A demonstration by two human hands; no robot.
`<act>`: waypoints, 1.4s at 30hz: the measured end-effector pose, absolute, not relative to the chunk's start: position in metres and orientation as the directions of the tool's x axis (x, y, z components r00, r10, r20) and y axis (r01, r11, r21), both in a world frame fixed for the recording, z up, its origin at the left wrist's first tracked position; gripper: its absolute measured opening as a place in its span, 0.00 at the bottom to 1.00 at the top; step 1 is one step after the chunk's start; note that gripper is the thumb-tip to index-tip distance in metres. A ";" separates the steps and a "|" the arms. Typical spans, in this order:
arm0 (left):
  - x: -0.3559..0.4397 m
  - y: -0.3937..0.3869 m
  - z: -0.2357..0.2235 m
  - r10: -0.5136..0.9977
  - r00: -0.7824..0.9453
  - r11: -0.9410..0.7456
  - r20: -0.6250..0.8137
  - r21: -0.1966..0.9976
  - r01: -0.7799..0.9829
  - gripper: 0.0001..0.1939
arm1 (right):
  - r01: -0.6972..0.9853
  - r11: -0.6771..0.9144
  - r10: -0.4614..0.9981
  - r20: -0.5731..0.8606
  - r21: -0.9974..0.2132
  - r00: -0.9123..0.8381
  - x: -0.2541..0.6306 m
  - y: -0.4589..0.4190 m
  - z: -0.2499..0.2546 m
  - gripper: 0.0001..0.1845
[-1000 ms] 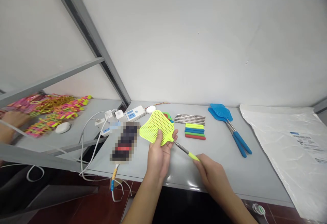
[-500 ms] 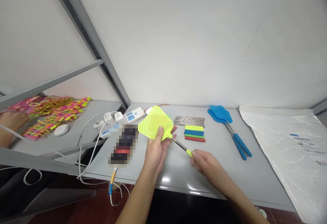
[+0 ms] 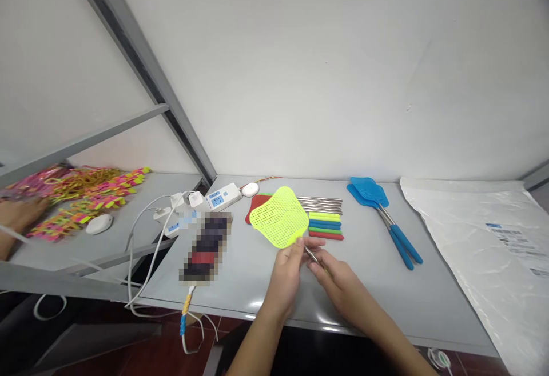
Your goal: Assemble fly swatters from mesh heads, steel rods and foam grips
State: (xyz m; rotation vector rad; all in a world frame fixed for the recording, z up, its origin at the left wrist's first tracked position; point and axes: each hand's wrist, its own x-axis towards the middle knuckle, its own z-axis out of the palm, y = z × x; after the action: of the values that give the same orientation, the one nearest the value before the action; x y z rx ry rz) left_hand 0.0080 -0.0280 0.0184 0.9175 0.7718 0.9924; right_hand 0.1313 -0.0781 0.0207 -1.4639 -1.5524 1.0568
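A yellow fly swatter (image 3: 279,217) with a perforated head is held up over the table, tilted. My left hand (image 3: 288,273) pinches the neck below its head, thumb on top. Close beside it, my right hand (image 3: 332,276) is closed around the lower metal shaft, covering most of the yellow grip. Behind the swatter lie a red swatter head (image 3: 256,207), a row of metal rods (image 3: 321,204) and a stack of coloured handle grips (image 3: 325,224) in yellow, blue, green and red. Two blue fly swatters (image 3: 386,216) lie to the right.
A white plastic parcel bag (image 3: 467,233) covers the right side. On the left are a pixelated phone-like object (image 3: 206,247), a power strip (image 3: 223,197), white cables and a white round case (image 3: 99,224). Another person's hand (image 3: 21,216) touches colourful bundles (image 3: 98,193) beyond the metal frame.
The swatter and my left hand have moved right and slightly down. My hands are now close together, with my right hand higher on the shaft. The red swatter head has come into view.
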 end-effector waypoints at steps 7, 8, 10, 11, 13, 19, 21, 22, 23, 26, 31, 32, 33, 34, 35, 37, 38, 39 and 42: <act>0.023 -0.049 0.010 0.954 0.248 0.257 -0.170 0.890 -0.378 0.19 | 0.366 0.004 0.998 -0.021 -0.931 -0.064 0.127 -0.083 0.020 0.19; 0.022 -0.047 0.012 0.961 0.223 0.245 -0.163 0.878 -0.411 0.19 | 0.376 0.001 0.996 -0.033 -0.926 -0.086 0.127 -0.085 0.022 0.18; 0.015 -0.038 0.020 0.977 0.166 0.200 -0.134 0.845 -0.496 0.18 | 0.427 -0.011 0.990 -0.069 -0.904 -0.122 0.128 -0.091 0.025 0.17; 0.008 -0.030 0.025 0.985 0.130 0.164 -0.111 0.829 -0.535 0.17 | 0.456 -0.022 0.987 -0.092 -0.890 -0.131 0.129 -0.095 0.026 0.18; -0.007 -0.012 0.038 0.997 0.040 0.077 -0.066 0.811 -0.580 0.17 | 0.503 -0.050 0.980 -0.138 -0.863 -0.140 0.132 -0.104 0.029 0.20; -0.037 0.022 0.057 0.992 -0.118 -0.048 -0.036 0.765 -0.642 0.16 | 0.553 -0.080 0.967 -0.199 -0.829 -0.158 0.146 -0.115 0.032 0.20; -0.030 0.016 0.051 0.994 -0.092 -0.020 -0.051 0.767 -0.641 0.15 | 0.555 -0.079 0.968 -0.197 -0.828 -0.156 0.150 -0.112 0.033 0.20; -0.026 0.010 0.047 0.996 -0.068 0.002 -0.059 0.771 -0.636 0.15 | 0.560 -0.075 0.969 -0.192 -0.825 -0.153 0.152 -0.110 0.033 0.20; -0.020 0.004 0.042 0.997 -0.042 0.024 -0.065 0.780 -0.625 0.15 | 0.567 -0.069 0.972 -0.183 -0.821 -0.147 0.154 -0.108 0.034 0.20; -0.005 -0.015 0.031 0.997 0.045 0.079 -0.065 0.812 -0.578 0.16 | 0.592 -0.046 0.980 -0.152 -0.805 -0.131 0.156 -0.101 0.033 0.19; 0.001 -0.024 0.032 0.991 0.119 0.111 -0.055 0.838 -0.534 0.15 | 0.653 0.004 0.991 -0.084 -0.758 -0.104 0.155 -0.096 0.026 0.18; -0.002 -0.021 0.035 0.996 0.080 0.085 -0.048 0.831 -0.550 0.15 | 0.675 0.011 0.992 -0.079 -0.738 -0.102 0.156 -0.097 0.025 0.18; -0.007 -0.017 0.038 0.999 0.029 0.051 -0.042 0.819 -0.572 0.14 | 0.693 0.015 0.991 -0.081 -0.721 -0.105 0.157 -0.098 0.024 0.18; -0.012 -0.012 0.041 0.999 -0.023 0.018 -0.039 0.803 -0.596 0.14 | 0.705 0.018 0.990 -0.086 -0.709 -0.112 0.158 -0.099 0.023 0.18; -0.017 -0.007 0.044 0.997 -0.065 -0.011 -0.038 0.785 -0.619 0.13 | 0.709 0.020 0.988 -0.094 -0.705 -0.122 0.159 -0.101 0.023 0.18; -0.028 0.002 0.050 0.994 -0.102 -0.046 -0.027 0.764 -0.643 0.12 | 0.708 0.018 0.986 -0.106 -0.706 -0.131 0.161 -0.105 0.025 0.19; -0.031 0.005 0.053 0.995 -0.099 -0.053 -0.014 0.762 -0.645 0.12 | 0.707 0.017 0.986 -0.107 -0.707 -0.131 0.163 -0.107 0.026 0.19; -0.034 0.008 0.055 0.996 -0.087 -0.056 -0.001 0.763 -0.644 0.12 | 0.709 0.017 0.986 -0.104 -0.705 -0.127 0.164 -0.107 0.027 0.19; -0.031 0.008 0.057 0.998 -0.051 -0.051 0.024 0.774 -0.631 0.13 | 0.734 0.032 0.991 -0.072 -0.679 -0.109 0.171 -0.106 0.030 0.19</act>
State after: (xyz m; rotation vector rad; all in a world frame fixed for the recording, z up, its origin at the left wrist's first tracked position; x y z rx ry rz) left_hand -0.0308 0.0080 0.0570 0.6971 0.6983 1.5151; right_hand 0.1713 -0.1056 0.0301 -1.7450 -1.8930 0.8141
